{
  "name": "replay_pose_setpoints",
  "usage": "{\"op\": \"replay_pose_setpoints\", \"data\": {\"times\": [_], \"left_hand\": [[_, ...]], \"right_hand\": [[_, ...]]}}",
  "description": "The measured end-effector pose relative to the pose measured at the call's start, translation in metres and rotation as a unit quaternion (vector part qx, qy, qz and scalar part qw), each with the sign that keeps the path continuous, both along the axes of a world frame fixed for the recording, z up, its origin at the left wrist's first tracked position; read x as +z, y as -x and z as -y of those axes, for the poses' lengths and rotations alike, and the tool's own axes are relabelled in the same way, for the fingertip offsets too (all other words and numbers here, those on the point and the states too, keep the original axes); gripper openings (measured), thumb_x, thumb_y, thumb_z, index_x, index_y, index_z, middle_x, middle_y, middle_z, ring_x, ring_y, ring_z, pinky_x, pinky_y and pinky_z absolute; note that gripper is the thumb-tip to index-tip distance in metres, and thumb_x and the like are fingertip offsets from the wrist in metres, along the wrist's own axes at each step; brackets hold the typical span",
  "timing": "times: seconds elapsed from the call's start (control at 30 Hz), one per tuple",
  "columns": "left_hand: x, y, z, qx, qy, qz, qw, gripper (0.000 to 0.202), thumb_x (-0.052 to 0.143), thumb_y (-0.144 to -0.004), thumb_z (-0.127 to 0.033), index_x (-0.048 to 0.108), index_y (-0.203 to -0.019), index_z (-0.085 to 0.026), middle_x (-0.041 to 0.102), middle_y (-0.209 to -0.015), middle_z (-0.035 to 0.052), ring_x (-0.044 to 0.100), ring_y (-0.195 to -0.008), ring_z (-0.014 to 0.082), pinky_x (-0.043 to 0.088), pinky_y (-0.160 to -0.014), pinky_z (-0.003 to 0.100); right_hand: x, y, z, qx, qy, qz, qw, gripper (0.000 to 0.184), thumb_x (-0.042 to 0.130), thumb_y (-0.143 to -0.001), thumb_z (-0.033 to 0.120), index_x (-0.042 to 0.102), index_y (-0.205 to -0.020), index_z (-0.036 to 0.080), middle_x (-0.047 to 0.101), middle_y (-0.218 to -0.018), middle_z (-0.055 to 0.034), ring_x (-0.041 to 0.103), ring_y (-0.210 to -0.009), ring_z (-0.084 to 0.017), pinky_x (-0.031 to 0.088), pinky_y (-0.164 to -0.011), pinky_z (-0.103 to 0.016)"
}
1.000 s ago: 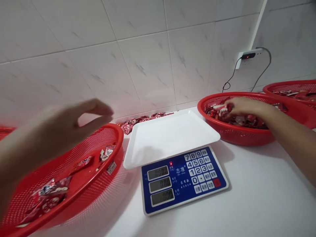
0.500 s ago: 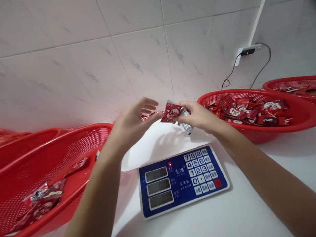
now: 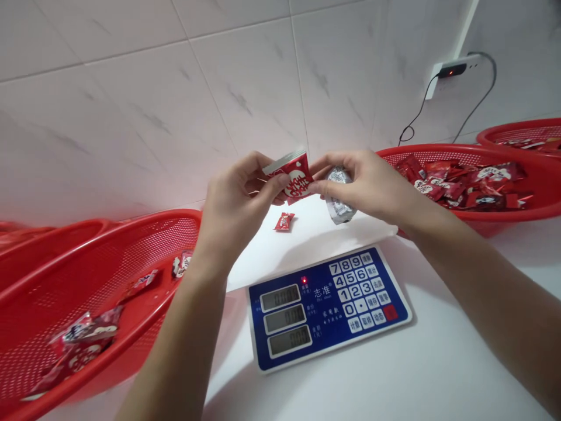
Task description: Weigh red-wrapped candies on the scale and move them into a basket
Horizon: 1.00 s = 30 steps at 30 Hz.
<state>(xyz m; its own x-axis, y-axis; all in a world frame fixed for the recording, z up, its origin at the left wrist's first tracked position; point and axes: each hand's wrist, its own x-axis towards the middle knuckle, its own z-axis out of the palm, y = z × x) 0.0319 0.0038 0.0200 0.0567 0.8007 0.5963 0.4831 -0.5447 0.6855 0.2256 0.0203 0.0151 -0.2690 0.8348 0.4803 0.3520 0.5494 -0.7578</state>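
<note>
The left hand (image 3: 236, 213) pinches a red wrapper (image 3: 291, 178), apparently torn open, just beside a silver foil packet (image 3: 338, 196) pinched by the right hand (image 3: 368, 184), both above a scale's white tray (image 3: 315, 237).

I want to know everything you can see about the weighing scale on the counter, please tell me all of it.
The weighing scale has a white body and a blue front panel with three small grey display windows, whose digits are hard to read. It also has a red light, white number keys and one red key. A white tray sits on top, and a small red packet lies on it. The scale stands flat on a white counter.
</note>
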Motion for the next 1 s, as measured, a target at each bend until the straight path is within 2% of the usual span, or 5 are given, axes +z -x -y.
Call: {"op": "replay_pose_setpoints", "data": {"times": [0.13,0.4,0.63,0.83,1.0], "left_hand": [[0.001,0.003,-0.002,-0.012,0.006,0.050,0.999,0.012,0.073,-0.089,-0.017,0.066,-0.081,-0.021,0.075,-0.077,-0.0016,0.073,-0.069,0.0141,0.059,-0.063,0.022],[-0.002,0.002,-0.003,-0.015,0.039,0.024,0.999,0.008,0.072,-0.090,-0.017,0.069,-0.083,-0.020,0.077,-0.077,-0.0005,0.075,-0.072,0.0144,0.060,-0.064,0.021],[-0.001,0.010,-0.006,0.061,0.096,-0.027,0.993,0.017,0.080,-0.087,-0.024,0.077,-0.103,-0.018,0.082,-0.091,0.0045,0.077,-0.075,0.0163,0.060,-0.064,0.023],[0.008,0.006,0.006,-0.023,0.079,0.026,0.996,0.014,0.084,-0.084,-0.028,0.081,-0.094,-0.019,0.081,-0.084,0.0032,0.077,-0.078,0.0157,0.062,-0.070,0.020],[0.002,-0.007,0.008,-0.108,0.129,0.031,0.985,0.041,0.081,-0.085,-0.055,0.079,-0.103,-0.018,0.082,-0.090,0.0062,0.076,-0.076,0.0170,0.062,-0.065,0.023]], "right_hand": [[0.000,-0.005,-0.002,-0.024,0.010,-0.009,1.000,0.018,0.071,-0.092,0.024,0.080,-0.106,0.018,0.075,-0.093,-0.0047,0.062,-0.065,-0.014,0.046,-0.059,-0.029],[-0.001,-0.012,-0.009,-0.052,0.027,-0.008,0.998,0.017,0.072,-0.092,0.024,0.078,-0.107,0.018,0.075,-0.089,-0.0047,0.063,-0.063,-0.014,0.046,-0.053,-0.027],[-0.004,-0.015,-0.011,-0.009,0.038,-0.108,0.993,0.019,0.062,-0.098,0.018,0.072,-0.114,0.020,0.074,-0.116,-0.0083,0.074,-0.093,-0.021,0.060,-0.065,-0.029],[0.000,-0.011,-0.002,0.005,0.033,-0.191,0.981,0.016,0.063,-0.100,0.020,0.069,-0.114,0.022,0.072,-0.122,-0.0087,0.074,-0.103,-0.023,0.064,-0.070,-0.032],[-0.004,0.001,0.000,0.053,0.027,-0.259,0.964,0.009,0.058,-0.103,0.023,0.065,-0.108,0.024,0.069,-0.129,-0.0059,0.070,-0.116,-0.022,0.065,-0.084,-0.035]]}}
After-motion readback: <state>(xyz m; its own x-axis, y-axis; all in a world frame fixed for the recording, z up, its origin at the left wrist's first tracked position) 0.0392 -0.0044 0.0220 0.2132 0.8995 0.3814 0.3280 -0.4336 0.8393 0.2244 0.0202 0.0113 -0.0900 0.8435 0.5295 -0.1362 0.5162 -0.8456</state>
